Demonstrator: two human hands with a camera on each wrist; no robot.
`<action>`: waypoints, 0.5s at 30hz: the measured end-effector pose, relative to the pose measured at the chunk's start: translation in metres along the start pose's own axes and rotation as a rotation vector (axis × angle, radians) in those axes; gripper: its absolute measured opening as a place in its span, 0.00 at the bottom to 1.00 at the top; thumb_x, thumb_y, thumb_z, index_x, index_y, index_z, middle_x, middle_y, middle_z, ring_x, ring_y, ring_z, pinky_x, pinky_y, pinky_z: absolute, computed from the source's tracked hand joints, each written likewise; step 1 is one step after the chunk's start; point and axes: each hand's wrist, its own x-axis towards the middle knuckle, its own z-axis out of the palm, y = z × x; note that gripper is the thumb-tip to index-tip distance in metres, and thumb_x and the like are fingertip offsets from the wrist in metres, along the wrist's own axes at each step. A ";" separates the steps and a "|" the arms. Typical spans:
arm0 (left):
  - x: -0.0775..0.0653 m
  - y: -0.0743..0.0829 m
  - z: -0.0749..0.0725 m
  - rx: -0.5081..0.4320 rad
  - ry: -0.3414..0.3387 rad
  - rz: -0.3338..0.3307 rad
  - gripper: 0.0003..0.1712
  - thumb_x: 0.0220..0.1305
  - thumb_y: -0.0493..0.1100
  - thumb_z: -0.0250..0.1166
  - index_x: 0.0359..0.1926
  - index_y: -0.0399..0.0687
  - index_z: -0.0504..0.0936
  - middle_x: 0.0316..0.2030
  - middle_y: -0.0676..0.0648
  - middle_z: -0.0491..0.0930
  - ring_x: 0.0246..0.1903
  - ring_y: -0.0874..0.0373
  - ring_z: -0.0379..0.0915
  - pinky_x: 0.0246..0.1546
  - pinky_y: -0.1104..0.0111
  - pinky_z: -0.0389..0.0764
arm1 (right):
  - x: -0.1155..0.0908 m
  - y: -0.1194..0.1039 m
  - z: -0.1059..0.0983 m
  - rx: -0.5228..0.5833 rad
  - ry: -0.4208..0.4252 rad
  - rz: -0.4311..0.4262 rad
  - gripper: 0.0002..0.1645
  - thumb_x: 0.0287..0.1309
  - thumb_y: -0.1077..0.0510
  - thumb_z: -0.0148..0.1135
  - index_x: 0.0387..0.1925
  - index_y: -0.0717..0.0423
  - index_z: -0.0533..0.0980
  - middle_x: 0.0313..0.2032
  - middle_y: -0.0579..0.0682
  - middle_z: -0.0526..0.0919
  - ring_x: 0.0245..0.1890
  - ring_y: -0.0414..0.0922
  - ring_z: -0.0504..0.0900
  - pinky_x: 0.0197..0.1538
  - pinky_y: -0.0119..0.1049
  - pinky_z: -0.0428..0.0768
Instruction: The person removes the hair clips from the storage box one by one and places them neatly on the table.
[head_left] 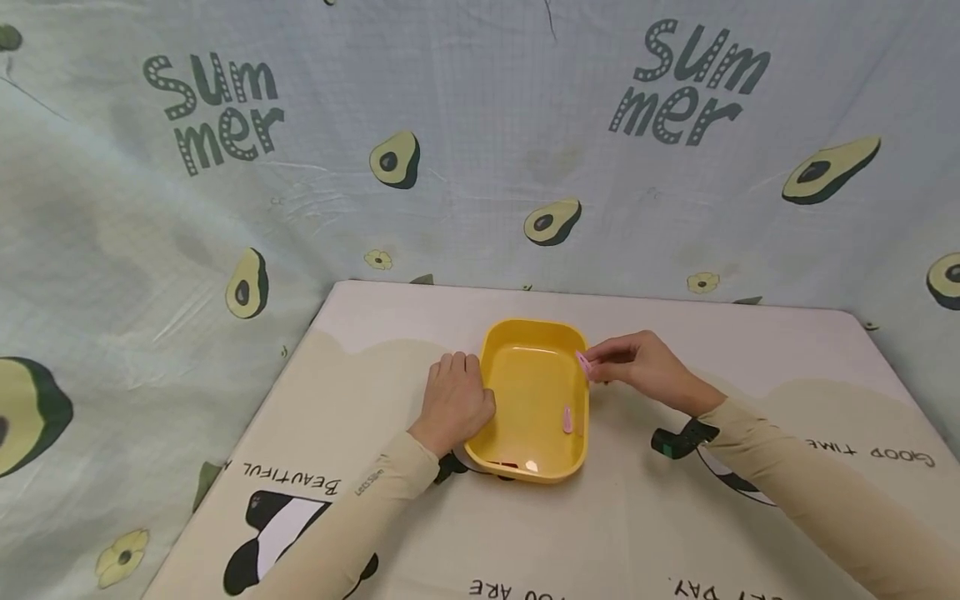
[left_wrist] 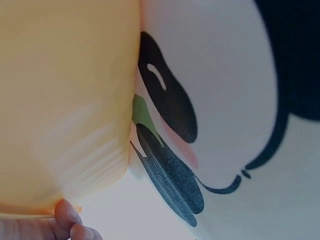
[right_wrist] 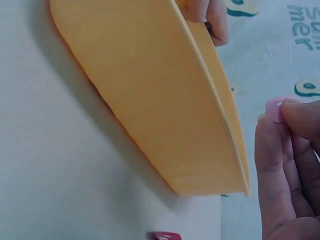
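Observation:
A yellow tray (head_left: 534, 477) stands on the table, and my left hand (head_left: 455, 402) grips its left rim, thumb over the inner side. In the left wrist view, fingertips (left_wrist: 67, 215) of that hand curl against the rim. Above the right rim, my right hand (head_left: 648, 367) pinches a small pink hair clip (head_left: 583, 362) between thumb and fingers. Inside the tray lie another pink hair clip (head_left: 567, 419), near the right wall, and a dark red clip (head_left: 502, 465) by the near edge. The right wrist view shows a magenta clip (right_wrist: 166, 235) on the table beside the tray.
A printed cloth with panda drawings and lettering covers the table (head_left: 360, 367). Behind and at the sides hangs a pale curtain (head_left: 465, 125) with avocado prints. A dark device (head_left: 684, 438) sits at my right wrist.

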 end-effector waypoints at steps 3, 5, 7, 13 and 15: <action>0.001 0.000 0.000 0.001 0.004 -0.003 0.11 0.64 0.44 0.53 0.37 0.38 0.72 0.29 0.44 0.67 0.33 0.50 0.60 0.41 0.60 0.66 | -0.002 0.004 -0.004 0.008 0.020 0.012 0.21 0.62 0.51 0.71 0.53 0.56 0.85 0.45 0.52 0.91 0.43 0.51 0.89 0.53 0.47 0.87; 0.002 0.000 0.000 0.005 0.004 -0.004 0.11 0.64 0.44 0.54 0.36 0.38 0.72 0.29 0.44 0.67 0.33 0.50 0.60 0.42 0.60 0.66 | -0.003 0.007 -0.007 0.006 0.031 0.019 0.22 0.63 0.50 0.70 0.54 0.56 0.85 0.45 0.54 0.91 0.44 0.55 0.88 0.52 0.46 0.87; 0.002 0.000 0.000 0.004 0.002 -0.005 0.11 0.64 0.44 0.54 0.36 0.38 0.72 0.29 0.44 0.67 0.33 0.49 0.60 0.42 0.60 0.66 | -0.004 0.011 -0.010 0.009 0.047 0.029 0.23 0.63 0.49 0.70 0.55 0.56 0.85 0.46 0.55 0.91 0.44 0.54 0.89 0.52 0.46 0.86; 0.002 0.001 0.000 -0.004 -0.005 -0.006 0.10 0.65 0.43 0.54 0.36 0.38 0.72 0.29 0.44 0.67 0.33 0.49 0.60 0.41 0.60 0.65 | -0.008 0.023 -0.019 0.012 0.113 0.057 0.26 0.65 0.46 0.69 0.58 0.57 0.83 0.48 0.56 0.91 0.43 0.47 0.89 0.51 0.38 0.86; 0.002 0.002 0.000 -0.007 -0.005 -0.006 0.10 0.65 0.43 0.54 0.36 0.39 0.72 0.29 0.44 0.67 0.33 0.49 0.60 0.41 0.60 0.65 | -0.010 0.027 -0.021 -0.004 0.138 0.062 0.26 0.65 0.45 0.68 0.58 0.57 0.83 0.48 0.55 0.91 0.41 0.43 0.89 0.51 0.34 0.86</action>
